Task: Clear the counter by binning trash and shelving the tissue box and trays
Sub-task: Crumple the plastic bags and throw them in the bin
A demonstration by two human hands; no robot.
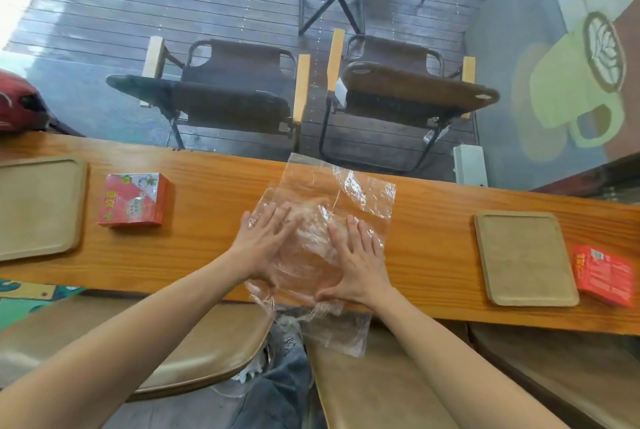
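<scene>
Two hands lie flat on a clear plastic bag (325,217) at the middle of the wooden table (433,206). The left hand (265,241) and the right hand (358,255) each press down with straight, spread fingers; neither grip is closed on anything, and both palms rest on the film. The bag is crumpled, spread across the table, and its near edge hangs over the table's front edge toward the person's lap.

Step in hand, as judged: binning the trash, at the stage of flattening or gathering the bag. Nothing has yet been shelved. The next move calls for curling the fingers to bunch the thin film into one hand, drawing in the overhanging part so that it does not trail, then carrying it to a bin. No bin is in view.

Items still on the table:
- Tissue box (133,200), red and white, upright, left of the bag and well apart from it.
- Left tray (38,206), tan, partly cut off by the frame edge, just beside the tissue box. It carries nothing visible.
- Right tray (523,255), tan, well right of the bag. It carries nothing visible.
- Red packet (604,274), flat, just beside the right tray's far side, possibly touching it. Whether it holds anything cannot be told.

Contents of the plastic bag: none can be made out through the film
</scene>
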